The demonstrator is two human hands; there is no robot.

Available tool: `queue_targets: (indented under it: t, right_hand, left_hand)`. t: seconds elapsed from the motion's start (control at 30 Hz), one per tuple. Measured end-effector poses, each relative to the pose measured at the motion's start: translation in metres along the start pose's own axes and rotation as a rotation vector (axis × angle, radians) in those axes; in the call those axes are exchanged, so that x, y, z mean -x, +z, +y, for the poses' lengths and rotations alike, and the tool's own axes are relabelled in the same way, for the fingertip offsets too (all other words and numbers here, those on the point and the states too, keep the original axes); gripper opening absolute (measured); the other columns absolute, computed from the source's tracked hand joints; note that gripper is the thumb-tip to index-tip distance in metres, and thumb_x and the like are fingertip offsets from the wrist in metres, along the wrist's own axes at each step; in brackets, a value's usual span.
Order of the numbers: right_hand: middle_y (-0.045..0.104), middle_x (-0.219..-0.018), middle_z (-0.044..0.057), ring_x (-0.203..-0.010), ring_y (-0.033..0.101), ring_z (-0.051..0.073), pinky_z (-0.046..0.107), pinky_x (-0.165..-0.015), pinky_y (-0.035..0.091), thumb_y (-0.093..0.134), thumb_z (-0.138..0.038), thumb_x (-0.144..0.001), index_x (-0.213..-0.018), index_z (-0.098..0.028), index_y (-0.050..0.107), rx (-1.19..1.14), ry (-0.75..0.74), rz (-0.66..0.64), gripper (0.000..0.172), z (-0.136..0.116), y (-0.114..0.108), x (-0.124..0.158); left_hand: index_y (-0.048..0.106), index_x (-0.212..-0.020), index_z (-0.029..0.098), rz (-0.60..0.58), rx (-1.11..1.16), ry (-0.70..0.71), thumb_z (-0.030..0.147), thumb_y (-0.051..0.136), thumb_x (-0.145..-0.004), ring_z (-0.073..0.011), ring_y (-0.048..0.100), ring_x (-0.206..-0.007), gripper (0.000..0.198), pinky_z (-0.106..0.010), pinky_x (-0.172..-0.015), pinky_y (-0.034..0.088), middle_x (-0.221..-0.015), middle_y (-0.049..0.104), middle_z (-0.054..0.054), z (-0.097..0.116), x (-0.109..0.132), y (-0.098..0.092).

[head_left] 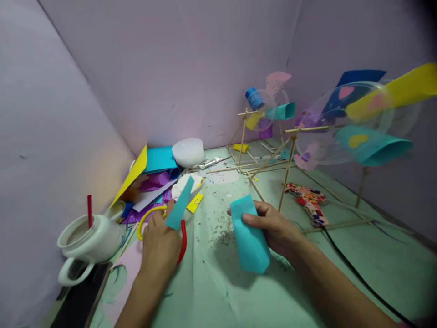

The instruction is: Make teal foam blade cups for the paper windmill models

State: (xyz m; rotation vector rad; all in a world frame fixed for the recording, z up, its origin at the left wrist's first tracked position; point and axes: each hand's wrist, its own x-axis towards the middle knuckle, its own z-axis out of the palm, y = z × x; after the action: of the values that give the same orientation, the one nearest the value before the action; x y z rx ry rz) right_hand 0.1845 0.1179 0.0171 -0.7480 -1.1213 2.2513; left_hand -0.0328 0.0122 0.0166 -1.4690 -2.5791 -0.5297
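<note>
Pot (105, 239) left of scissors (184, 239), paper (251, 237) right; stick frame (287, 175) behind right.

A white pot (105, 241) with a red stick (89, 212) in its mouth sits at the near left, by a dark flat object (77, 298). Farther back, a yellow sheet (133, 175) and a blue sheet (160, 159) lean among purple scraps, with a white bowl (187, 152) and crumpled foil (209, 163) beyond. To the right, a far clear wheel (264, 101) and a near clear wheel (326, 141) carry coloured paper cups on stick frames. A multicoloured, gun-shaped tool (309, 198) lies on the tabletop (382, 269), its black cord (357, 274) trailing toward the near right.
</note>
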Motion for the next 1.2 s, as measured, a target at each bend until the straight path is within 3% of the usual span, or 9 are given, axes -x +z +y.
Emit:
queue_targets:
  t: [0.13, 0.27, 0.47, 0.63, 0.8, 0.93, 1.0, 1.1, 1.2]
  right_hand:
    - [0.070, -0.070, 0.004, -0.058, 0.063, 0.013, 0.025, -0.059, 0.050, 0.084, -0.028, -0.052, -0.084, -0.013, 0.071, -0.032, 0.108, -0.075, 0.037, -0.008, 0.020, 0.005]
    - [0.070, -0.066, 0.003, -0.056, 0.063, 0.013, 0.025, -0.058, 0.051, 0.081, -0.023, -0.056, -0.082, -0.013, 0.070, 0.033, 0.200, -0.087, 0.029, -0.017, 0.042, -0.001]
    - [0.072, -0.070, 0.007, -0.061, 0.067, 0.019, 0.032, -0.063, 0.054, 0.074, -0.016, -0.062, -0.085, -0.011, 0.068, 0.235, 0.355, -0.066, 0.023, -0.035, 0.053, -0.023]
    - [0.072, -0.065, 0.007, -0.057, 0.067, 0.020, 0.034, -0.064, 0.055, 0.073, -0.012, -0.062, -0.076, -0.011, 0.066, 0.361, 0.384, 0.031, 0.016, -0.035, 0.055, -0.035]
    - [0.072, -0.065, 0.009, -0.053, 0.066, 0.018, 0.029, -0.055, 0.055, 0.075, -0.017, -0.062, -0.071, -0.011, 0.068, 0.380, 0.371, 0.028, 0.013, -0.039, 0.042, -0.023]
    - [0.072, -0.067, 0.009, -0.055, 0.066, 0.019, 0.028, -0.054, 0.056, 0.075, -0.021, -0.064, -0.071, -0.012, 0.070, 0.388, 0.373, -0.041, 0.013, -0.058, 0.038, -0.011]
    - [0.073, -0.070, 0.010, -0.059, 0.067, 0.020, 0.030, -0.057, 0.056, 0.074, -0.021, -0.065, -0.076, -0.013, 0.070, 0.361, 0.346, -0.105, 0.014, -0.066, 0.053, -0.018]
    - [0.071, -0.069, 0.007, -0.062, 0.067, 0.020, 0.032, -0.060, 0.056, 0.071, -0.017, -0.067, -0.082, -0.015, 0.068, 0.341, 0.264, -0.215, 0.016, -0.066, 0.096, -0.048]
    - [0.071, -0.072, 0.007, -0.064, 0.066, 0.020, 0.035, -0.063, 0.056, 0.069, -0.011, -0.066, -0.088, -0.014, 0.065, 0.411, 0.266, -0.270, 0.022, -0.057, 0.136, -0.080]
  left_hand:
    - [0.044, -0.134, 0.012, 0.086, -0.441, 0.107, 0.017, 0.030, -0.089, -0.0309, 0.052, -0.085, 0.048, -0.043, -0.069, 0.043, -0.094, 0.055, -0.020, 0.015, 0.009, 0.010]
    - [0.039, -0.138, 0.017, 0.177, -0.561, 0.114, 0.014, 0.033, -0.088, -0.0347, 0.050, -0.100, 0.050, -0.044, -0.075, 0.043, -0.104, 0.056, -0.022, 0.021, 0.016, 0.020]
    - [0.040, -0.138, 0.019, 0.112, -0.494, 0.167, 0.010, 0.035, -0.088, -0.0389, 0.048, -0.115, 0.051, -0.052, -0.087, 0.040, -0.122, 0.052, -0.028, 0.027, 0.026, 0.027]
    - [0.039, -0.138, 0.021, 0.162, -0.465, 0.145, 0.007, 0.031, -0.089, -0.0375, 0.049, -0.118, 0.052, -0.052, -0.088, 0.041, -0.123, 0.053, -0.026, 0.029, 0.028, 0.030]
    - [0.038, -0.139, 0.026, 0.106, -0.360, 0.098, 0.005, 0.031, -0.088, -0.0356, 0.046, -0.121, 0.055, -0.055, -0.092, 0.038, -0.124, 0.054, -0.023, 0.027, 0.025, 0.030]
    - [0.036, -0.140, 0.022, 0.044, -0.331, 0.073, 0.003, 0.031, -0.087, -0.0375, 0.046, -0.121, 0.057, -0.054, -0.091, 0.038, -0.125, 0.053, -0.025, 0.026, 0.023, 0.029]
    - [0.038, -0.139, 0.019, -0.020, -0.248, 0.066, 0.005, 0.032, -0.087, -0.0392, 0.043, -0.123, 0.054, -0.056, -0.093, 0.035, -0.127, 0.051, -0.025, 0.029, 0.023, 0.028]
    - [0.049, -0.131, 0.018, -0.124, -0.091, 0.092, 0.012, 0.038, -0.087, -0.0388, 0.041, -0.124, 0.046, -0.056, -0.097, 0.030, -0.127, 0.054, -0.021, 0.034, 0.025, 0.029]
    - [0.054, -0.126, 0.023, -0.142, -0.036, 0.116, 0.017, 0.039, -0.087, -0.0350, 0.042, -0.122, 0.042, -0.053, -0.097, 0.032, -0.127, 0.055, -0.014, 0.036, 0.027, 0.030]
